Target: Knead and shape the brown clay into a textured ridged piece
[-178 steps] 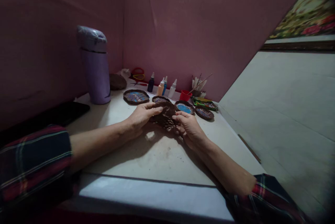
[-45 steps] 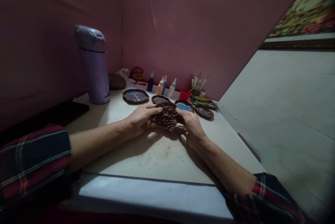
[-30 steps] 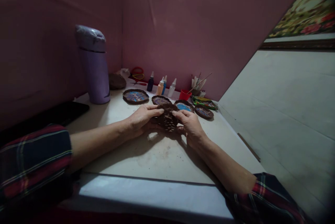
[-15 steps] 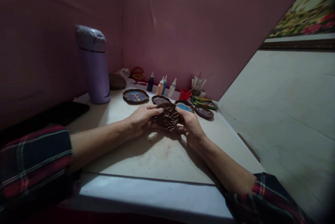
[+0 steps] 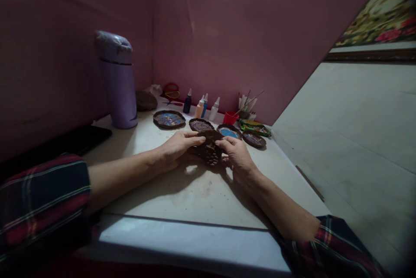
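Between my two hands is a dark brown piece of clay (image 5: 212, 155) with a dimpled surface, held just above the white tabletop (image 5: 201, 195). My left hand (image 5: 178, 148) pinches its left edge, thumb on the near face and the other fingers behind. At the opposite edge, my right hand (image 5: 238, 154) grips it with the thumb and index finger pressing on the upper right part. Just beyond lie brown clay dishes with coloured insides: a large one (image 5: 169, 119), a purplish one (image 5: 201, 125), one with bright blue (image 5: 229, 131) and a small dark one (image 5: 254, 139).
A tall purple flask (image 5: 118, 83) stands at left beside a black flat object (image 5: 87, 137) and a brown clay lump (image 5: 145, 100). Along the back are scissors (image 5: 171, 91), several paint bottles (image 5: 199, 107), a red cup (image 5: 230, 117) with a brush, and a green packet (image 5: 254, 128).
My right thumb and fingers have shifted inward over the clay's upper right part. The clay's face has tilted and looks darker at the top. My left hand stays nearly in place.
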### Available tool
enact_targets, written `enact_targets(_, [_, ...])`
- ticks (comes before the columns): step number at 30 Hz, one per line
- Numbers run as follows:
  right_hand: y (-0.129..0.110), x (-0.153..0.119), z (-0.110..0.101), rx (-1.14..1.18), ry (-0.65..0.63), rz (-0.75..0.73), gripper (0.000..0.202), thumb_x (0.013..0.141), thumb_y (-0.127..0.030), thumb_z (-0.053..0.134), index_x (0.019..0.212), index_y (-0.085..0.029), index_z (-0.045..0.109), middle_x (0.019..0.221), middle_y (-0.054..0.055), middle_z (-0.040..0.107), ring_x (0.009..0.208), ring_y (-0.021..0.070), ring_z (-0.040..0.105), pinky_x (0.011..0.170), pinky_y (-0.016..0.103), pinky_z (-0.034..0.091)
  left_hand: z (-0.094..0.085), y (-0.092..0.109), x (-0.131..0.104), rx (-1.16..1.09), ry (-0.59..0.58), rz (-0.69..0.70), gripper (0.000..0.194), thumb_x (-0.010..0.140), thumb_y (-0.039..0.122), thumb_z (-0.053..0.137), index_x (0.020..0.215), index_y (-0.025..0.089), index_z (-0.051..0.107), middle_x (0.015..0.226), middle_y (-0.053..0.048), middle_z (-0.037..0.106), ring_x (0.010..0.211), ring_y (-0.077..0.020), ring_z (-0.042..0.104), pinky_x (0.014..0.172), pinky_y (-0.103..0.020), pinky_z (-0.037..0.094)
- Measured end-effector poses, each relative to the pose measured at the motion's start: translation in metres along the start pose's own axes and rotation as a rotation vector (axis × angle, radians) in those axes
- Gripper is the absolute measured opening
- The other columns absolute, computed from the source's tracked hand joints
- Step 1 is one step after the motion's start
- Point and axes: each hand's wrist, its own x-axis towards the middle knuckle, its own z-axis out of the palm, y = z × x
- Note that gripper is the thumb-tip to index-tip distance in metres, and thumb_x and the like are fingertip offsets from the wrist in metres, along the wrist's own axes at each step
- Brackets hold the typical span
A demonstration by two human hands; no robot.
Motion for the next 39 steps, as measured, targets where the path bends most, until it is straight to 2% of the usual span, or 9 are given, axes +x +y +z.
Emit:
enact_targets(3, [-0.001, -0.001, 0.0, 0.017, -0.01, 0.017, 0.024, 0.063, -0.035, 0.068, 0.065, -0.018, 0.052, 0.059, -0.003, 0.05, 0.05, 0.0095, 0.045, 0.037, 0.018, 0.035, -0.001, 0.0, 0.001, -0.02, 0.003, 0.002, 0.021, 0.076, 0.018, 0.062, 0.096, 0.011, 0.066, 0.089, -0.014, 0.07, 0.073, -0.022, 0.068, 0.069, -0.038, 0.056])
enact_targets(8, [-0.005, -0.004, 0.002, 0.077, -0.04, 0.022, 0.032, 0.069, -0.048, 0.064, 0.074, -0.018, 0.057, 0.071, 0.001, 0.06, 0.055, 0.0115, 0.051, 0.038, 0.019, 0.037, 0.0, 0.0, 0.002, -0.072, 0.007, 0.004, 0.022, 0.078, 0.016, 0.06, 0.097, 0.009, 0.065, 0.093, -0.017, 0.069, 0.078, -0.024, 0.068, 0.071, -0.039, 0.056])
enact_targets(12, [-0.003, -0.004, 0.001, 0.021, -0.033, 0.011, 0.037, 0.065, -0.052, 0.068, 0.069, -0.018, 0.053, 0.06, -0.003, 0.054, 0.046, 0.009, 0.045, 0.036, 0.019, 0.033, 0.0, 0.0, 0.001, -0.067, -0.008, 0.009, 0.02, 0.077, 0.016, 0.061, 0.095, 0.009, 0.066, 0.091, -0.017, 0.069, 0.076, -0.0238, 0.068, 0.07, -0.039, 0.056])
enact_targets(19, [0.0, -0.002, 0.0, -0.086, -0.006, -0.025, 0.033, 0.063, -0.044, 0.07, 0.067, -0.018, 0.051, 0.052, -0.007, 0.046, 0.041, 0.0071, 0.039, 0.034, 0.019, 0.028, 0.003, 0.001, -0.002, -0.025, -0.044, 0.014, 0.021, 0.075, 0.016, 0.063, 0.095, 0.01, 0.068, 0.087, -0.015, 0.07, 0.073, -0.022, 0.068, 0.071, -0.037, 0.055])
enact_targets(24, [-0.001, -0.002, 0.001, -0.059, 0.003, 0.002, 0.028, 0.062, -0.038, 0.07, 0.069, -0.018, 0.052, 0.055, -0.006, 0.049, 0.042, 0.0074, 0.041, 0.035, 0.019, 0.029, 0.002, 0.001, -0.001, -0.038, -0.035, 0.009, 0.022, 0.075, 0.016, 0.063, 0.095, 0.009, 0.067, 0.086, -0.015, 0.07, 0.073, -0.0227, 0.068, 0.07, -0.038, 0.056])
enact_targets(28, [-0.002, -0.002, 0.002, -0.016, -0.031, 0.032, 0.038, 0.066, -0.053, 0.066, 0.072, -0.018, 0.053, 0.06, -0.003, 0.053, 0.045, 0.0088, 0.046, 0.035, 0.019, 0.032, -0.001, 0.0, 0.002, -0.04, -0.008, 0.018, 0.021, 0.076, 0.018, 0.063, 0.094, 0.009, 0.066, 0.092, -0.016, 0.069, 0.076, -0.0226, 0.067, 0.07, -0.037, 0.056])
enact_targets(31, [0.0, 0.001, 0.001, -0.034, 0.029, -0.01, 0.044, 0.066, -0.061, 0.064, 0.07, -0.018, 0.053, 0.056, -0.003, 0.051, 0.043, 0.0087, 0.044, 0.034, 0.02, 0.031, -0.002, 0.0, 0.003, -0.034, 0.01, 0.019, 0.023, 0.077, 0.019, 0.062, 0.097, 0.009, 0.065, 0.093, -0.016, 0.068, 0.076, -0.0206, 0.067, 0.066, -0.032, 0.056])
enact_targets(36, [0.005, 0.003, 0.001, 0.011, -0.046, -0.133, 0.039, 0.066, -0.055, 0.067, 0.078, -0.019, 0.06, 0.071, -0.001, 0.062, 0.06, 0.0122, 0.055, 0.049, 0.022, 0.044, 0.002, 0.0, 0.001, -0.012, 0.05, 0.023, 0.014, 0.075, 0.017, 0.064, 0.087, 0.01, 0.062, 0.082, -0.011, 0.066, 0.065, -0.0159, 0.065, 0.055, -0.026, 0.053])
enact_targets(39, [0.005, 0.001, 0.002, 0.074, -0.086, -0.123, 0.032, 0.065, -0.046, 0.071, 0.08, -0.019, 0.063, 0.076, 0.0, 0.065, 0.069, 0.0139, 0.058, 0.061, 0.024, 0.048, 0.005, 0.002, -0.001, 0.006, 0.048, 0.011, 0.01, 0.075, 0.018, 0.063, 0.082, 0.01, 0.06, 0.079, -0.009, 0.065, 0.063, -0.0145, 0.063, 0.054, -0.025, 0.051])
